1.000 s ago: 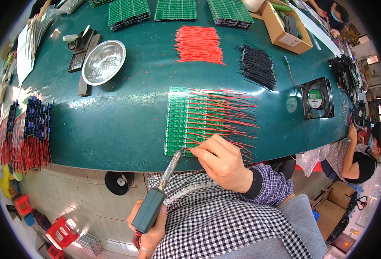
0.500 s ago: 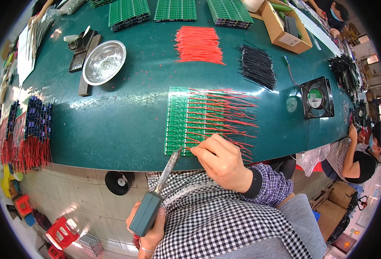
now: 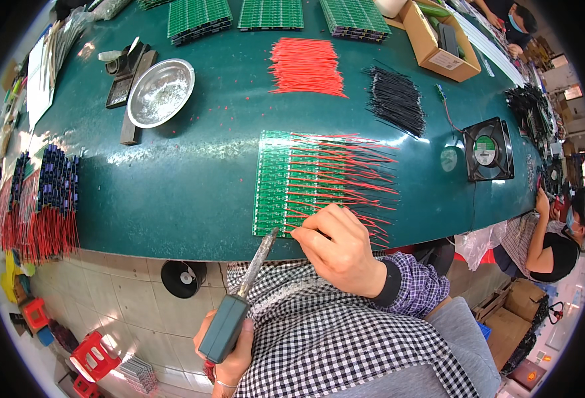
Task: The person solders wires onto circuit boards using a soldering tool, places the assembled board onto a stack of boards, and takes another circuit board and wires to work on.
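A green panel of small circuit boards (image 3: 270, 179) lies near the table's front edge, with rows of red wires (image 3: 352, 174) attached and sticking out to its right. My left hand (image 3: 240, 355) is closed round the dark green handle of a soldering iron (image 3: 224, 326). The iron's tip touches or nearly touches the panel's lower edge. My right hand (image 3: 340, 253) is pinched shut on a red wire, its fingertips just right of the iron's tip. The far end of that wire blends with the others.
Beyond the panel lie a red wire bundle (image 3: 307, 67) and a black one (image 3: 396, 101). A metal bowl (image 3: 147, 99) leans at left. A small fan (image 3: 487, 151) stands right. Stacked boards (image 3: 199, 20) and a cardboard box (image 3: 461, 66) sit behind. Wired boards (image 3: 57, 182) stand far left.
Both hands stay nearly in place over the same spot on the panel. The view has shifted very slightly; nothing was taken up or let go.
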Tool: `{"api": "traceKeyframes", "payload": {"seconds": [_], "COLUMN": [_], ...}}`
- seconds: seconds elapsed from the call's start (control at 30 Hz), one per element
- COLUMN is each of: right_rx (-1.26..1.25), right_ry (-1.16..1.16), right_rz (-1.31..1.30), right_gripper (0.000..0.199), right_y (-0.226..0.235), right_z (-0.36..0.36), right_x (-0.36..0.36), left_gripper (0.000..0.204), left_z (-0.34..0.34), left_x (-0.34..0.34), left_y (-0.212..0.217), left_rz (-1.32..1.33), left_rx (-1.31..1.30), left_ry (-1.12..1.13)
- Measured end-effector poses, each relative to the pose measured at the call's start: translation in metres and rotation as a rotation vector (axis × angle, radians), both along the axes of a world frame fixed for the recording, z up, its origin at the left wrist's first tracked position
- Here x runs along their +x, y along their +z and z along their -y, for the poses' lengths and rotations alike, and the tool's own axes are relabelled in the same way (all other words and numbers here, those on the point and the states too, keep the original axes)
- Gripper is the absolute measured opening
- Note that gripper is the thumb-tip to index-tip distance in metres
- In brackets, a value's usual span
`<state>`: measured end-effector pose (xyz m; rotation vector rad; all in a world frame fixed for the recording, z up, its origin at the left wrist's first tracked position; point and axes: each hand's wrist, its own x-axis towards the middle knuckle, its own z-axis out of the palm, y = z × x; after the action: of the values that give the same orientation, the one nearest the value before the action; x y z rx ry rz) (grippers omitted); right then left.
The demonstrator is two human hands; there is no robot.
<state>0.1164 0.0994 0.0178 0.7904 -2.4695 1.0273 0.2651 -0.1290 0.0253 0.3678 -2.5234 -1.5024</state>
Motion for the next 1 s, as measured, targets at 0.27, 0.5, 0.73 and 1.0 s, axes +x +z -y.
{"api": "traceKeyframes", "payload": {"seconds": [0.27, 0.5, 0.73, 1.0], "right_rx": [0.033, 0.051, 0.058, 0.060], "right_ry": [0.013, 0.019, 0.022, 0.011], "right_rz": [0.003, 0.005, 0.002, 0.002], "right_gripper": [0.021, 0.020, 0.020, 0.019], "right_y": [0.001, 0.001, 0.001, 0.000], "right_z": [0.000, 0.000, 0.000, 0.000], "right_x": [0.001, 0.002, 0.002, 0.002], "left_gripper": [0.021, 0.019, 0.020, 0.024], "left_z": [0.001, 0.000, 0.004, 0.006], "left_x": [0.000, -0.001, 0.006, 0.017], "left_y": [0.004, 0.004, -0.001, -0.010], "left_rz": [0.041, 0.056, 0.025, 0.115], "left_rx": [-0.020, -0.019, -0.028, 0.071], "left_ry": [-0.032, -0.054, -0.058, 0.071]}}
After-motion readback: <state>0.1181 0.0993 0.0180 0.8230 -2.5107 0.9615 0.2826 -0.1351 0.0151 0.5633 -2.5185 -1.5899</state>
